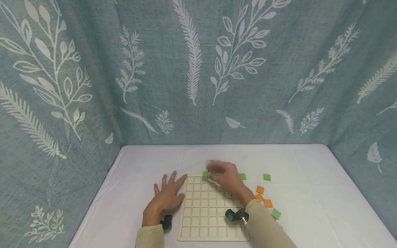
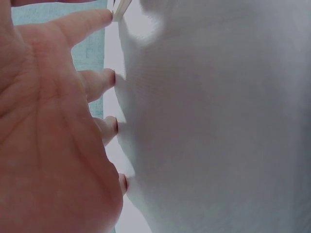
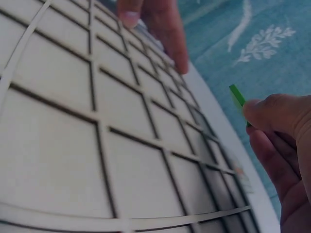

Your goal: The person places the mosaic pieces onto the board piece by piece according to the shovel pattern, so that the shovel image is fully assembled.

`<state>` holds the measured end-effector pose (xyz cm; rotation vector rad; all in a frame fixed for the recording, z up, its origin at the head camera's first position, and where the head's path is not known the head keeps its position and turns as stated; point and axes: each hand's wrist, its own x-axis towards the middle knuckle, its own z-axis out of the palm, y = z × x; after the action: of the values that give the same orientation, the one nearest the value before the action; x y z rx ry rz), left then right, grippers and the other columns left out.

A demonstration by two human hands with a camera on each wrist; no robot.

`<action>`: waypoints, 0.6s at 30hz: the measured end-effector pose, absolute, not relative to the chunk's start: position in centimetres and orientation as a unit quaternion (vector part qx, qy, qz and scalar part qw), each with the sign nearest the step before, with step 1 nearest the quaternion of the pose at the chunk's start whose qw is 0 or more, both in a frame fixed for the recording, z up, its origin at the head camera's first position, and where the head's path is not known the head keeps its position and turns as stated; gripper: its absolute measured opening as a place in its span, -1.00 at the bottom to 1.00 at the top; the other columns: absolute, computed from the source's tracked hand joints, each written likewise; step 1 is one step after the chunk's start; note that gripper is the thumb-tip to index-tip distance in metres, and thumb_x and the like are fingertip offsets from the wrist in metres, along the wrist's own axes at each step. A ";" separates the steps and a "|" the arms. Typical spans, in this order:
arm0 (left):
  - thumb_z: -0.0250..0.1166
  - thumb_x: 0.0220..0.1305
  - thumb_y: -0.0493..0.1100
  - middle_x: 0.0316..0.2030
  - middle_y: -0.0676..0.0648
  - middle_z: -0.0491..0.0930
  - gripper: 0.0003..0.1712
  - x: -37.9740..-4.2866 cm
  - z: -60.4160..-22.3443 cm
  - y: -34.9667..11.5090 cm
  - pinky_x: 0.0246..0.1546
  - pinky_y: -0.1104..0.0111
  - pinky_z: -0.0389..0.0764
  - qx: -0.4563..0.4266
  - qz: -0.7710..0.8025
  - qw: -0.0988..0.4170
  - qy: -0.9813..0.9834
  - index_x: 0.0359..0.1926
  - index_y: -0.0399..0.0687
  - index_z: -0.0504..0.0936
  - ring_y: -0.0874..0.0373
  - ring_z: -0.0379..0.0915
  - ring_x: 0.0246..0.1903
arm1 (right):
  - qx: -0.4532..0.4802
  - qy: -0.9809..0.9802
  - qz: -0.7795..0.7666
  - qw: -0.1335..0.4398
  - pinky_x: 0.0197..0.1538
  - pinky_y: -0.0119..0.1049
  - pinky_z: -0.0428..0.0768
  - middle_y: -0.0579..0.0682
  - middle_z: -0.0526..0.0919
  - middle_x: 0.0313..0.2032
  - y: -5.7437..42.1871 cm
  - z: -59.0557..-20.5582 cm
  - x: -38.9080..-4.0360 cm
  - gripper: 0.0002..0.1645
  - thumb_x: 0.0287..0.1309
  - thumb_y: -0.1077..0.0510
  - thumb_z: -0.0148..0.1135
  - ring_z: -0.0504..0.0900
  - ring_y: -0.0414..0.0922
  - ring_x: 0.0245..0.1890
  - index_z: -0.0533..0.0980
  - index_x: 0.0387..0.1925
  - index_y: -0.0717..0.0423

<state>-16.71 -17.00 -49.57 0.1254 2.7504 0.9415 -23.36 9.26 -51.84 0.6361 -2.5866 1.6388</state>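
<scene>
My right hand [image 1: 225,176] pinches a green square tile [image 3: 238,101] between thumb and fingers, above the far edge of a pale grid board [image 1: 204,203]. In the right wrist view the tile is tilted on edge, apart from the board. My left hand [image 1: 167,195] lies at the board's left side with its fingers spread. Its index fingertip touches the board's far left corner, and the other fingertips rest on the white table, as the left wrist view shows. The right hand and forearm hide part of the board's right side.
Behind the right hand lies a small patterned card [image 1: 209,162], partly hidden. Right of the board are loose tiles: a green tile [image 1: 267,177], an orange tile [image 1: 260,189], another orange tile [image 1: 268,203] and more. A patterned blue curtain [image 1: 198,86] hangs behind the white table [image 1: 310,193].
</scene>
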 end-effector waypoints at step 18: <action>0.26 0.31 -0.23 0.74 -0.41 -0.06 -0.13 -16.8 -49.6 -16.9 0.53 -0.60 -0.51 0.040 0.319 0.115 0.940 0.66 0.01 0.37 -0.55 -0.44 0.72 | 0.199 -0.862 0.467 -0.009 0.22 -0.10 0.78 -0.08 0.86 0.08 8.6 -53.1 -22.8 -0.64 0.33 0.19 0.50 0.84 -0.10 0.10 0.76 0.15 0.01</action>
<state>-16.79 -16.94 -49.63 0.1163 2.7542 0.9355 -22.82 8.60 -53.10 0.6278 -2.7229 1.4745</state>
